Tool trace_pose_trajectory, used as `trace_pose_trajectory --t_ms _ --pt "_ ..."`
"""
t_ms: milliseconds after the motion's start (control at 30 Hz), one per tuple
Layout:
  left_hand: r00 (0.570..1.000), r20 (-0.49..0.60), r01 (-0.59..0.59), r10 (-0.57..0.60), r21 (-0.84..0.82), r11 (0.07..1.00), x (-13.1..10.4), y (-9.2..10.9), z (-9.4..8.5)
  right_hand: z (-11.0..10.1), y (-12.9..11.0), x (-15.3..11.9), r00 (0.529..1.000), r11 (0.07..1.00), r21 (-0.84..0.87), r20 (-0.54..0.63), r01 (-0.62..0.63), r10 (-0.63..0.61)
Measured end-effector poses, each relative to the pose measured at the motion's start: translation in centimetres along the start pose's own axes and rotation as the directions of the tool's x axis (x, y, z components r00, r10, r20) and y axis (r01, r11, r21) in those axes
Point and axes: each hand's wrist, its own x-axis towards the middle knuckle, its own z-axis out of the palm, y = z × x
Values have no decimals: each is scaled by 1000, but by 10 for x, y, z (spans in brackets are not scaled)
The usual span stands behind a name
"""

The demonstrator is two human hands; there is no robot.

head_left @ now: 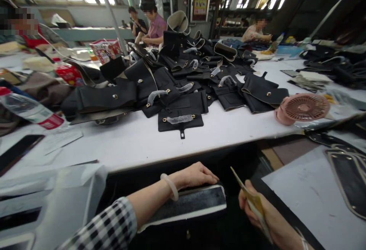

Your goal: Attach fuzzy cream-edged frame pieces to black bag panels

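My left hand [197, 175], below a pale bangle, has its fingers bent over the top edge of a black bag piece [197, 204]. That piece has a long dark panel with white strips along its edges, and its lower part fades into shadow. In my right hand [265, 213] is a flat, yellow-stained, spatula-like tool [254, 200], closed between thumb and fingers. Its thin end points up and left, apart from the bag piece. A small metal stud [188, 234] shows below the panel.
Many black bag parts with wrapped handles [180, 119] lie heaped on the white table [137, 143]. A pink fan [303, 107] stands right, a plastic bottle [31, 111] and phone [20, 151] left. Pale sheets [309, 189] flank my right arm. Other people sit farther back.
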Motion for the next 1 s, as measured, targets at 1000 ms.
trace_pose_trajectory --t_ms 1000 --pt "987 150 -97 62 239 966 18 5 -9 39 -9 23 973 975 -123 -112 187 -201"
